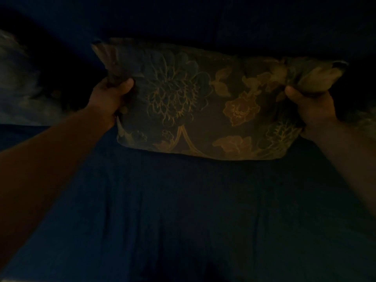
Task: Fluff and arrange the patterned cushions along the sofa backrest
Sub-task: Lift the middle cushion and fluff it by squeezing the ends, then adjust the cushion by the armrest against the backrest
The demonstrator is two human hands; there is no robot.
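Observation:
The scene is very dim. A floral patterned cushion point(203, 102) stands upright on the dark blue sofa seat point(183, 210), leaning toward the backrest point(183, 19). My left hand point(109, 96) grips its upper left corner, bunching the fabric. My right hand point(313, 106) grips its upper right corner the same way. Both forearms reach in from the lower corners of the view.
A second, paler patterned cushion point(18, 82) lies blurred at the far left against the backrest. The edge of another patterned cushion point(364, 123) shows at the far right. Dark blue seat fabric fills the foreground.

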